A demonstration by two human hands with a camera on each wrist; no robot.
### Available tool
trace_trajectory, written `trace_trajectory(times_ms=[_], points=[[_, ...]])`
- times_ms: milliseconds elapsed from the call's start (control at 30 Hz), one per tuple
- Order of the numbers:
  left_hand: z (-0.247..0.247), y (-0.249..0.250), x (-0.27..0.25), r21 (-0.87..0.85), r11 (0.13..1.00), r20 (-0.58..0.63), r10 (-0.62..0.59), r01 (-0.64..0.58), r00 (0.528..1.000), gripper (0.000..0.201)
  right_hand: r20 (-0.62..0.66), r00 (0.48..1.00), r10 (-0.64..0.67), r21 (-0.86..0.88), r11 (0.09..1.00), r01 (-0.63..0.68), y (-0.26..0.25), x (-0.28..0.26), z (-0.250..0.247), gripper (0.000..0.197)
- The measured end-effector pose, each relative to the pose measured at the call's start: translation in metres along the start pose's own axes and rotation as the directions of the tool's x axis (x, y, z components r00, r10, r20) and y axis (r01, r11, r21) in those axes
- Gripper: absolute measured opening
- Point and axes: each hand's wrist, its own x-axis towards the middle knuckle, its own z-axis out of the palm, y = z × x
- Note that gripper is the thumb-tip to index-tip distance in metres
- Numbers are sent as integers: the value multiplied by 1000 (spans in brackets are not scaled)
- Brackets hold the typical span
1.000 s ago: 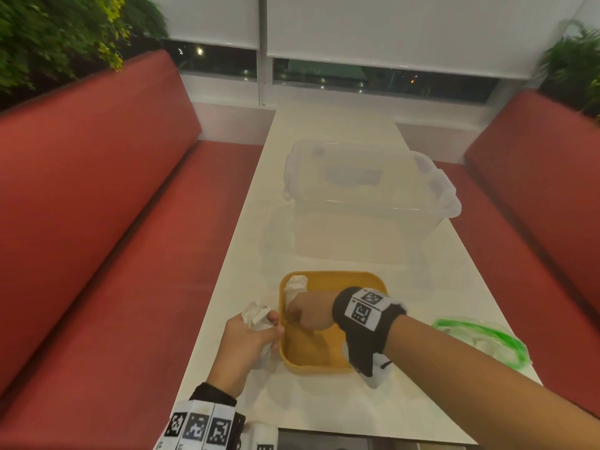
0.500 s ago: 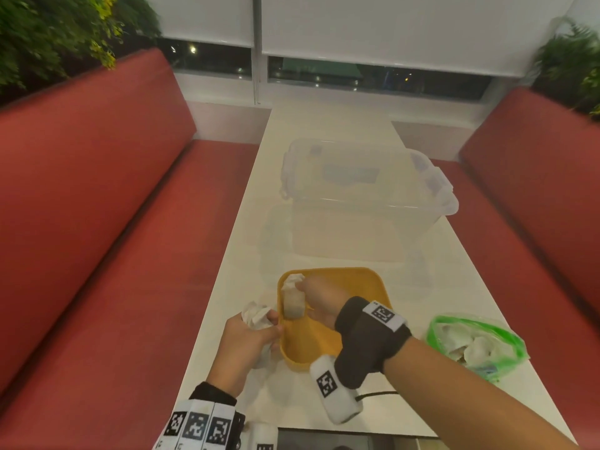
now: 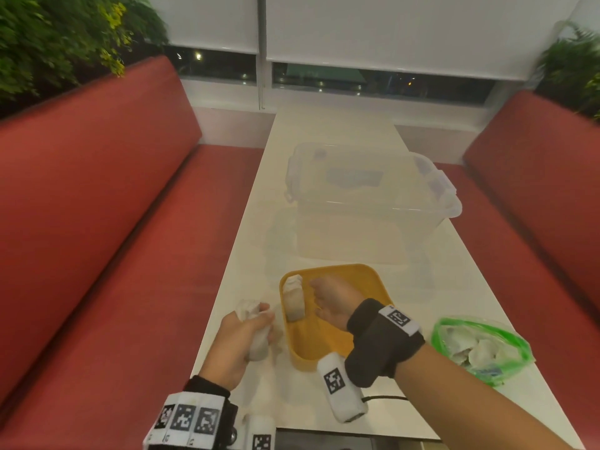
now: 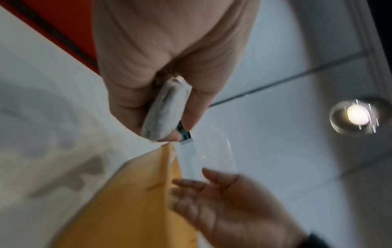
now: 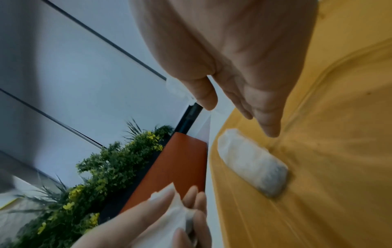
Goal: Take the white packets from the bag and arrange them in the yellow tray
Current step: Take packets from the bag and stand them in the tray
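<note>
On the white counter [image 3: 246, 254] a yellow tray [image 3: 328, 349] sits close to the person, with a single white packet [image 3: 293, 300] lying along its left inner wall, its long side running away from the viewer; in the right wrist view the same packet [image 5: 252, 165] rests flat against the tray's floor [image 5: 339, 151]. The right hand [image 3: 334, 298] hovers over the tray just beside that packet, not touching it, and its fingers [image 5: 267, 117] are straight and slightly spread, holding nothing. The left hand [image 3: 237, 342] is on the counter just left of the tray, its fingers [image 4: 195, 107] curled round a second white packet [image 3: 255, 329] whose crumpled top sticks out above the fist; the left wrist view shows that packet [image 4: 165, 112] pinched between thumb and fingers. To the right of the tray, near the counter's edge, lies a clear bag [image 3: 483, 349] with a green rim, and more white packets show through it. Farther along the counter, beyond the tray, stands a clear plastic box [image 3: 370, 203] with clip latches on its lid. Red benches [image 3: 97, 206] run along both sides, and green plants [image 3: 58, 40] rise behind the left one.
</note>
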Motion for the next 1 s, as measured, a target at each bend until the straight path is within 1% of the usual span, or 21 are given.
trace_trajectory(times_ms=[67,100,167,233,300,367,400,467,500,533,567,600,633,700,800,867,933,1000], points=[[-3,15,0,-176,982,38,-54,60,998,10,-19,999,-51,-5,999,51,-13,-17,-9,48],[-3,24,-1,-253,962,74,-85,101,994,14,-27,997,-78,-4,997,78,-20,-24,-10,47],[2,41,-6,-351,916,199,-130,195,971,25,-31,985,-170,-52,984,168,-33,-39,-12,39],[11,53,-13,-372,888,338,-144,272,930,34,11,959,-283,-175,944,281,-45,-56,-11,29],[22,57,-15,-341,894,395,-144,290,907,37,90,922,-377,-357,852,384,-51,-69,-13,20],[30,58,-13,-317,912,392,-126,262,911,37,193,898,-394,-566,703,431,-51,-77,-20,16],[33,57,-11,-317,915,385,-114,248,916,37,245,897,-367,-675,599,430,-48,-79,-25,17],[34,55,-7,-335,913,368,-102,234,924,37,321,916,-239,-865,319,387,-36,-81,-35,22],[34,53,-6,-346,909,363,-100,234,926,36,330,931,-157,-916,186,356,-27,-81,-40,30],[33,53,-5,-356,905,359,-98,233,928,35,321,943,-87,-941,84,328,-17,-79,-44,39],[34,53,-4,-363,902,354,-96,231,930,34,305,952,-28,-952,8,305,-6,-79,-46,46],[34,52,-3,-367,902,349,-94,228,933,34,301,954,1,-952,-57,300,4,-77,-48,48],[35,52,-2,-366,903,347,-92,225,933,33,306,952,11,-946,-108,306,14,-75,-49,42],[37,51,-2,-362,904,350,-94,227,932,33,318,948,-15,-935,-170,311,29,-71,-49,24],[41,51,-3,-348,908,363,-99,233,927,32,330,943,-49,-926,-211,314,42,-71,-50,23],[44,51,-2,-325,915,373,-107,238,922,32,339,941,-27,-918,-227,324,44,-75,-51,17],[47,51,-1,-284,930,386,-113,234,915,30,347,938,-1,-920,-193,341,41,-77,-51,16],[51,50,-1,-238,948,397,-103,211,912,29,356,935,0,-929,-112,353,29,-82,-54,33]])
